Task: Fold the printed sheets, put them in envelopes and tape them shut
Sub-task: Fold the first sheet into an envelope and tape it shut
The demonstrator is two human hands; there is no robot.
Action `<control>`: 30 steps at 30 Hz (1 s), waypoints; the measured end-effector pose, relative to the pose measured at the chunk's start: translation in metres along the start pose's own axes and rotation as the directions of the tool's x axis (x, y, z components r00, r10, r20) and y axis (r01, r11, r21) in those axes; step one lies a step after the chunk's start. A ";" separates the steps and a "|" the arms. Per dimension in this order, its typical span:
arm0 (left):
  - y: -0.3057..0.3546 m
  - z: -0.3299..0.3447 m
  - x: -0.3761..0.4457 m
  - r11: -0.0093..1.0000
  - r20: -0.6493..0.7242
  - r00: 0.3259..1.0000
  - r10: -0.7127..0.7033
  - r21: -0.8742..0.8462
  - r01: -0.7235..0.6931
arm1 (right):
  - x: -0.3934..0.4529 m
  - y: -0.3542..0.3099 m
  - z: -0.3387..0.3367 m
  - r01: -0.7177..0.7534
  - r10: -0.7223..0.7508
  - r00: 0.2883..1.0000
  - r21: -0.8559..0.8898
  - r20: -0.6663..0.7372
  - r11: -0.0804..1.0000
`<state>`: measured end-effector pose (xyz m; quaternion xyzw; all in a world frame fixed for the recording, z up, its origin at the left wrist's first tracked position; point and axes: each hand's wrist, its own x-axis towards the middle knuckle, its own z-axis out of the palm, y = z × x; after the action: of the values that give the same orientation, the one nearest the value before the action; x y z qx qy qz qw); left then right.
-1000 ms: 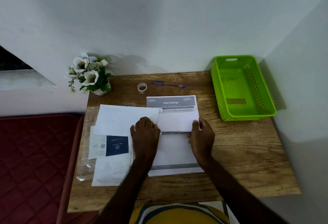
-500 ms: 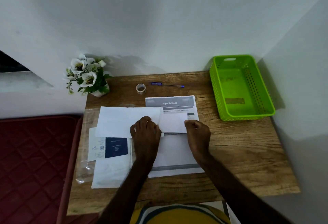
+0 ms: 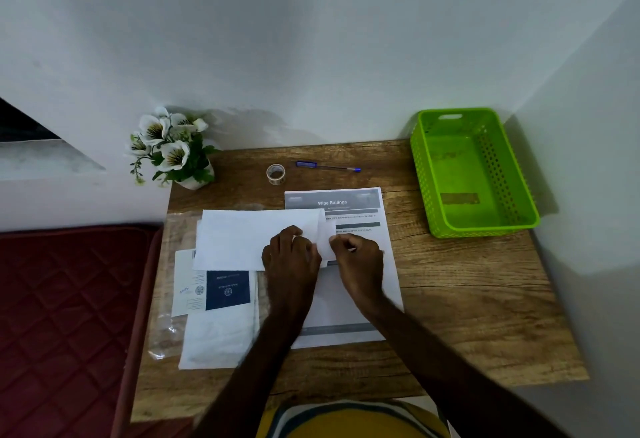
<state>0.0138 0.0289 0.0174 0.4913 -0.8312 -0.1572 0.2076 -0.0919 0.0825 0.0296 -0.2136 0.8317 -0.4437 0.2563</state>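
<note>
A white envelope [image 3: 242, 238] lies crosswise on the wooden table [image 3: 467, 299], its open end to the right. My left hand [image 3: 291, 257] pinches that open end. My right hand [image 3: 358, 261] grips a folded sheet [image 3: 327, 236], and only a narrow strip of it shows outside the envelope mouth. Under both hands lies a flat printed sheet [image 3: 349, 202] headed "Wipe Railings". A small roll of clear tape [image 3: 276, 174] stands behind it, beside a blue pen [image 3: 327, 167].
A green perforated basket [image 3: 422, 174] sits at the back right corner. A pot of white flowers [image 3: 173, 150] stands at the back left. A stack of white envelopes [image 3: 218, 337] with a blue card [image 3: 227, 289] lies front left. A red mattress [image 3: 62, 316] borders the table's left side.
My right hand has moved left toward my left hand, sliding the folded sheet most of the way into the envelope. My left hand stayed at the envelope's open end.
</note>
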 end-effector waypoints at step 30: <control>-0.022 0.020 -0.010 0.989 -0.070 0.987 0.145 0.033 -0.143 | 0.006 0.024 -0.005 0.315 -0.273 0.948 -0.378 0.161 0.870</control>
<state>0.0245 0.0285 -0.0120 0.4380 -0.8587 -0.1122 0.2413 -0.1026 0.0946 0.0106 -0.4080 0.8480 -0.2871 0.1789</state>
